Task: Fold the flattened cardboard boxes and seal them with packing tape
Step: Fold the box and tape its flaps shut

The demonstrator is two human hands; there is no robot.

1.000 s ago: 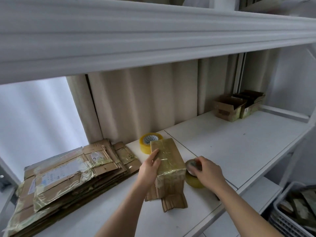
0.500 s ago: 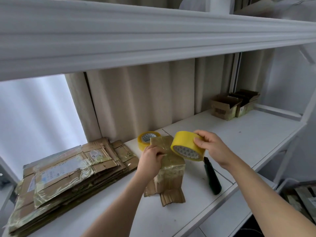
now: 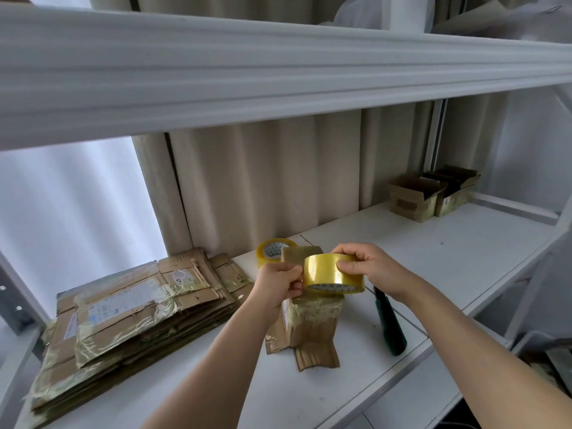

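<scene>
Got my right hand (image 3: 376,270) clamped on the tape roll (image 3: 332,275), left hand (image 3: 278,281) pinching at its edge, both above the folded cardboard box (image 3: 311,323) on the counter (image 3: 433,261). Two open boxes (image 3: 431,195) far right, contents hidden.

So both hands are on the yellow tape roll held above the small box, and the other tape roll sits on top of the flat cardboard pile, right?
Not quite. The head view shows the second tape roll on the white shelf, beside the flat cardboard pile, not on it. Both the left hand and right hand do hold the yellow tape roll above the small box.
</scene>
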